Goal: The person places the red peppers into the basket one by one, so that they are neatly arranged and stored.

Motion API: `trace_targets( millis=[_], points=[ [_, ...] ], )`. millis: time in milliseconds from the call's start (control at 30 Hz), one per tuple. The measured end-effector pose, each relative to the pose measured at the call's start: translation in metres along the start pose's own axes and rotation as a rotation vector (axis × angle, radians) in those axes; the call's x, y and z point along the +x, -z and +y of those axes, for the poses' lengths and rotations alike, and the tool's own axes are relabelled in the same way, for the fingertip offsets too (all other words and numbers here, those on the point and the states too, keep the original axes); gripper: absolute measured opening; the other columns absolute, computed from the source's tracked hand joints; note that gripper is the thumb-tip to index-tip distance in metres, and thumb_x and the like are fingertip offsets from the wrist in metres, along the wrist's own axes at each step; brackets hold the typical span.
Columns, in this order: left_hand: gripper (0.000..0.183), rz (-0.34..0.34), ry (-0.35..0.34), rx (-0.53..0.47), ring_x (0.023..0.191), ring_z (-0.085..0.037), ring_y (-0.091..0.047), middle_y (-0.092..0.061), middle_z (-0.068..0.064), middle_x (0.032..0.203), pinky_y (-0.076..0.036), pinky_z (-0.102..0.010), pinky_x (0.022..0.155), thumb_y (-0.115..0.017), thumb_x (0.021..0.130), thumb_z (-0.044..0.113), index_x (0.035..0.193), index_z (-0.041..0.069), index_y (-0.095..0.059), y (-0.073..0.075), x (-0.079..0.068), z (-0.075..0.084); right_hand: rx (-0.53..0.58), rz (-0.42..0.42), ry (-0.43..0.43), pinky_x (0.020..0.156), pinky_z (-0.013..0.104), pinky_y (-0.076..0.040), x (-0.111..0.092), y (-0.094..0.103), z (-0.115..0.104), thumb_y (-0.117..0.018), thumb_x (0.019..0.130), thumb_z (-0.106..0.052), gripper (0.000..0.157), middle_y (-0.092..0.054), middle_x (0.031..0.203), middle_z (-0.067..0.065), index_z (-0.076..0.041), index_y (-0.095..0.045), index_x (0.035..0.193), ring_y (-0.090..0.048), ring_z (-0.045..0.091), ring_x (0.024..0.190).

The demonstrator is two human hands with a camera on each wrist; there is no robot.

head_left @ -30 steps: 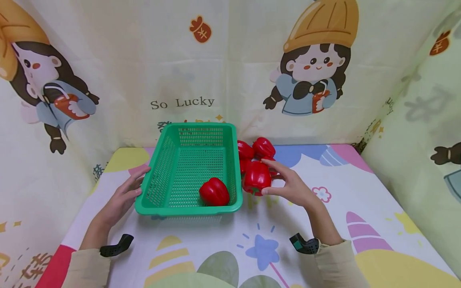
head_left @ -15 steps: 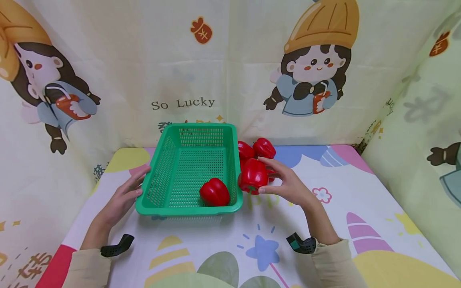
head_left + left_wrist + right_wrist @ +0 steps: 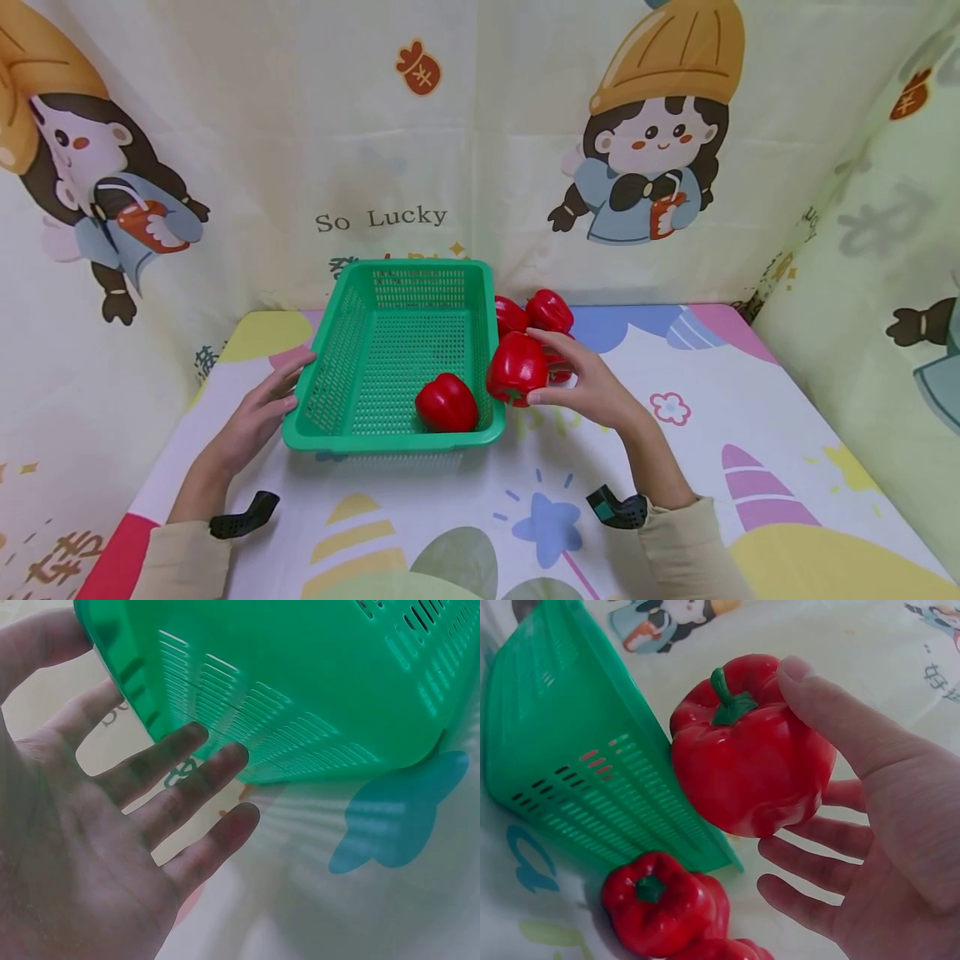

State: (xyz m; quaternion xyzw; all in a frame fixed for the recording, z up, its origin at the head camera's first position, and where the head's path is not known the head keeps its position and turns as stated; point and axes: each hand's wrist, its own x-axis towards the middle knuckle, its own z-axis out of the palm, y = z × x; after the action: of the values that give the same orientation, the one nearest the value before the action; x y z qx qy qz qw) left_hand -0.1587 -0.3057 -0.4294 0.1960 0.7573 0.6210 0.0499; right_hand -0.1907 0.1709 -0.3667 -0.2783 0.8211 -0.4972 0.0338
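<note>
My right hand [image 3: 592, 390] holds a red bell pepper [image 3: 517, 367] between thumb and fingers, raised beside the right rim of a green basket [image 3: 393, 443]. Its green stem [image 3: 733, 703] shows in the right wrist view, where the thumb presses near the top. Inside the basket, one red bell pepper [image 3: 447, 403] lies in the near right corner. At the basket's left side, my left hand [image 3: 246, 423] touches the rim with its fingers spread and fairly straight. The left wrist view shows its palm facing the basket wall [image 3: 300, 690].
Several more red bell peppers [image 3: 550, 311] are bunched on the table just right of the basket, some partly hidden by my right hand and the held pepper. A patterned cloth covers the table [image 3: 420, 500]. A printed curtain [image 3: 510, 150] stands behind the table.
My right hand has carried the held bell pepper a little left, up to the basket's right rim. The left hand and the basket have stayed in place.
</note>
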Motion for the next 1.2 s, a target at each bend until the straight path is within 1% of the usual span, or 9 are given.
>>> trace_targets(
  millis=[67, 200, 300, 433, 600, 833, 967, 1200],
  points=[
    [0.053, -0.003, 0.005, -0.002, 0.131, 0.010, -0.029, -0.022, 0.008, 0.158, -0.037, -0.009, 0.097, -0.033, 0.103, 0.011, 0.154, 0.012, -0.020, 0.000, 0.000, 0.000, -0.003, 0.001, 0.001, 0.084, 0.041, -0.056, 0.001, -0.002, -0.001, -0.080, 0.078, -0.025, 0.078, -0.045, 0.143, 0.007, -0.024, -0.042, 0.146, -0.053, 0.031, 0.120],
    [0.053, -0.005, 0.010, 0.000, 0.132, 0.010, -0.029, -0.021, 0.007, 0.159, -0.037, -0.009, 0.097, -0.033, 0.103, 0.013, 0.155, 0.013, -0.021, 0.000, -0.001, -0.002, 0.002, 0.004, -0.001, 0.083, 0.041, -0.056, 0.002, -0.004, -0.003, -0.080, 0.078, -0.026, 0.079, -0.045, 0.144, 0.006, -0.022, -0.042, 0.146, -0.052, 0.033, 0.120],
    [0.052, -0.005, 0.007, -0.004, 0.133, 0.009, -0.029, -0.021, 0.006, 0.159, -0.036, -0.009, 0.097, -0.032, 0.103, 0.013, 0.154, 0.013, -0.021, -0.001, -0.001, -0.003, 0.005, 0.004, -0.006, 0.082, 0.038, -0.057, 0.002, -0.006, -0.005, -0.080, 0.077, -0.027, 0.079, -0.046, 0.144, 0.006, -0.022, -0.042, 0.146, -0.052, 0.033, 0.120],
    [0.052, -0.003, 0.002, -0.012, 0.133, 0.007, -0.029, -0.022, 0.005, 0.159, -0.035, -0.008, 0.097, -0.032, 0.103, 0.012, 0.154, 0.012, -0.021, -0.002, 0.000, -0.004, -0.003, 0.004, -0.019, 0.082, 0.033, -0.057, 0.002, -0.006, -0.007, -0.080, 0.077, -0.028, 0.079, -0.045, 0.144, 0.004, -0.026, -0.042, 0.146, -0.051, 0.030, 0.123],
    [0.052, 0.004, 0.023, -0.005, 0.132, 0.008, -0.028, -0.020, 0.003, 0.159, -0.035, -0.008, 0.097, -0.033, 0.104, 0.014, 0.155, 0.014, -0.021, -0.003, 0.003, -0.004, -0.005, -0.003, -0.033, 0.083, 0.035, -0.057, 0.004, -0.006, -0.009, -0.081, 0.076, -0.029, 0.081, -0.043, 0.146, 0.004, -0.028, -0.041, 0.146, -0.049, 0.031, 0.125],
    [0.052, 0.011, 0.018, -0.017, 0.131, 0.010, -0.031, -0.023, 0.005, 0.157, -0.035, -0.008, 0.096, -0.033, 0.103, 0.013, 0.154, 0.012, -0.021, -0.002, 0.002, -0.005, -0.013, -0.019, -0.041, 0.083, 0.041, -0.057, 0.013, -0.006, -0.013, -0.083, 0.074, -0.027, 0.085, -0.044, 0.145, 0.006, -0.030, -0.039, 0.147, -0.053, 0.032, 0.121],
    [0.052, 0.016, 0.036, -0.013, 0.130, 0.009, -0.030, -0.023, 0.005, 0.158, -0.035, -0.008, 0.096, -0.033, 0.103, 0.015, 0.154, 0.015, -0.021, -0.002, 0.002, -0.004, -0.019, -0.029, -0.018, 0.082, 0.040, -0.057, 0.018, -0.008, -0.014, -0.082, 0.075, -0.027, 0.084, -0.046, 0.143, 0.006, -0.028, -0.039, 0.147, -0.054, 0.031, 0.118],
    [0.052, 0.016, 0.028, -0.027, 0.131, 0.006, -0.033, -0.022, -0.003, 0.158, -0.036, -0.009, 0.096, -0.033, 0.103, 0.014, 0.154, 0.014, -0.021, -0.002, 0.002, -0.003, -0.016, -0.030, -0.013, 0.082, 0.038, -0.057, 0.023, -0.012, -0.013, -0.083, 0.074, -0.025, 0.086, -0.045, 0.143, 0.005, -0.022, -0.039, 0.148, -0.053, 0.031, 0.120]
  ],
)
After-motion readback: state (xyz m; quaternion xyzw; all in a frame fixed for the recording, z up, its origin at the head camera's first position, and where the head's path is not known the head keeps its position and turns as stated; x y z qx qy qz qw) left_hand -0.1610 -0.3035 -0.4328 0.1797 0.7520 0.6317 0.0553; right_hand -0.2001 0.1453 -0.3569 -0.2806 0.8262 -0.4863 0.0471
